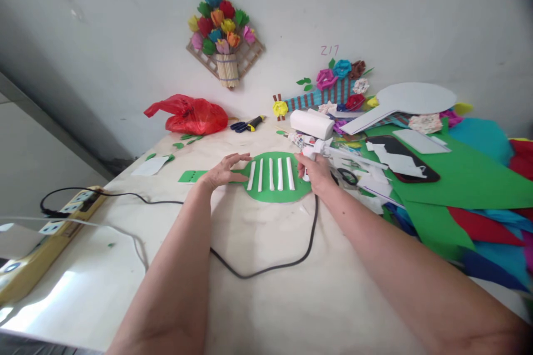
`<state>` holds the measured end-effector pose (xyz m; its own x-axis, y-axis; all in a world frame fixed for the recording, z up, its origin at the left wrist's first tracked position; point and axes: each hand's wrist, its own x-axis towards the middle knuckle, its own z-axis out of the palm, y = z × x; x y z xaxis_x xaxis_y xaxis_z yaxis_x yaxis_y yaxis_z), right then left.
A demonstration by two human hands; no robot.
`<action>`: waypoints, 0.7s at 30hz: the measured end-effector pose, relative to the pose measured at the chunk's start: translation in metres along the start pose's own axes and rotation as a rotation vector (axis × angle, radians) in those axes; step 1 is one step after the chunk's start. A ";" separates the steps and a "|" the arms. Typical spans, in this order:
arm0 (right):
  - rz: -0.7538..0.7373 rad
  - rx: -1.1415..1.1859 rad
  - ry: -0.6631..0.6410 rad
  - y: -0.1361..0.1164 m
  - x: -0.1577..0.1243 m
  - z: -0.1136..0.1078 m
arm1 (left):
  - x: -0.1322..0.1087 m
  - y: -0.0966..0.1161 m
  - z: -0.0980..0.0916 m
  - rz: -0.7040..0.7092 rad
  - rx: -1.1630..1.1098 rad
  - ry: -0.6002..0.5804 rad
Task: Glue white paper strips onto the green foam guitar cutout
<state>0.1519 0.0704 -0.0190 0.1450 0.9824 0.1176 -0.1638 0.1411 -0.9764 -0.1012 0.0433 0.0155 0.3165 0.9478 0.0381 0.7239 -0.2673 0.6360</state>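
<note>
A green guitar-shaped cutout (272, 196) lies flat on the table, its narrow neck pointing left. Several white rolled strips (271, 174) stand side by side across its round body. My left hand (225, 171) is open over the place where neck meets body, fingers stretched toward the leftmost strip; whether it presses down I cannot tell. At the body's right edge, my right hand (315, 171) is closed around a white glue gun (313, 151). Its black cord (270, 274) loops over the table in front of the cutout.
A yellow power strip (62, 238) lies on the left. Behind are a red plastic bag (194, 116) and pliers (249, 123). To the right, a phone (400, 158), paper scraps, scissors (348, 177) and green sheets (470, 177) crowd the table. Paper flowers (220, 22) hang on the wall.
</note>
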 end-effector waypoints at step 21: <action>-0.009 -0.002 -0.007 0.000 -0.001 0.000 | -0.006 0.011 -0.003 -0.144 0.170 -0.172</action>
<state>0.1517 0.0698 -0.0187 0.1392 0.9820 0.1276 -0.1603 0.1495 -0.9757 -0.0970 0.0352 0.0244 0.2921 0.9385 -0.1842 0.8566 -0.1710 0.4868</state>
